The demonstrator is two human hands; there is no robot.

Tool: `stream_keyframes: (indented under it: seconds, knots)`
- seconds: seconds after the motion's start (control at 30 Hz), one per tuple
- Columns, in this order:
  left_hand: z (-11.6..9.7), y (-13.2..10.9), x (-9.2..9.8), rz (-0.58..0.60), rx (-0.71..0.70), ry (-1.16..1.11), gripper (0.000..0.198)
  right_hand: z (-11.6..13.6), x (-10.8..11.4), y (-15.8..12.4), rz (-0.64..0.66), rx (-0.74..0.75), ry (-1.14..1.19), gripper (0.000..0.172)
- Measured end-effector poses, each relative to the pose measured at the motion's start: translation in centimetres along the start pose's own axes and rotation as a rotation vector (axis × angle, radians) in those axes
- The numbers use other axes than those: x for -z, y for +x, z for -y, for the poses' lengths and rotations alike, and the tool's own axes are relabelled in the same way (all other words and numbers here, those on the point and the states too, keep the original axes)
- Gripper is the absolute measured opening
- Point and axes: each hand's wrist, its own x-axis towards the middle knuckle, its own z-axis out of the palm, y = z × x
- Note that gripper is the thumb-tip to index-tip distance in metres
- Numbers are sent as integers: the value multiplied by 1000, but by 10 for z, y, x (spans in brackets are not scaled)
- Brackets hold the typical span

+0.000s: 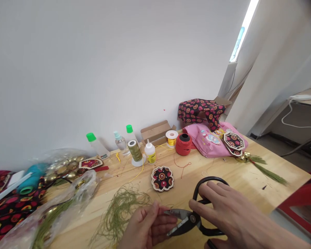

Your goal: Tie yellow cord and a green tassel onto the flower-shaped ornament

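Observation:
My right hand (217, 211) grips a pair of black-handled scissors (193, 219), fingers through the large loops. The blades are parted and point left. My left hand (150, 226) is at the blade tips, its thumb pressed toward the index finger and the other fingers curled behind the blades. Anything pinched there is too fine to make out. A loose tangle of green thread (121, 209) lies beside my left hand on the wooden table (93, 197). Just beyond the hands is a scalloped wooden-framed piece (162, 178) covered in dark patterned fabric.
Behind stand a glue bottle (150, 153), a green thread spool (135, 152), a yellow thread spool (171, 138) and a red roll (183, 145). A pink bag (207, 141) bears a tasselled ornament (233, 143) at right. Plastic-wrapped green tassels (50, 218) lie left.

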Motion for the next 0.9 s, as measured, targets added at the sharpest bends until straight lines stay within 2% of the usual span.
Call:
stream_keyframes:
  seconds: [0.17, 0.27, 0.47, 0.63, 0.8, 0.9]
  knots:
    - [6, 5, 5, 104, -41, 104, 31, -3, -3, 3, 11, 14, 2, 48]
    - [11, 9, 7, 140, -61, 212, 30, -2, -2, 6, -15, 47, -24, 43]
    - [12, 13, 8, 100, -64, 288, 27, 0, 0, 6, 10, 81, -61, 38]
    - [11, 10, 11, 84, -96, 420, 27, -16, 5, -8, -31, 51, -4, 39]
    - [14, 21, -7, 73, -207, 620, 32, -43, 9, -30, -61, 13, -37, 42]
    - [5, 34, -25, 14, -347, 897, 44, -51, 9, -41, -46, -33, -47, 40]
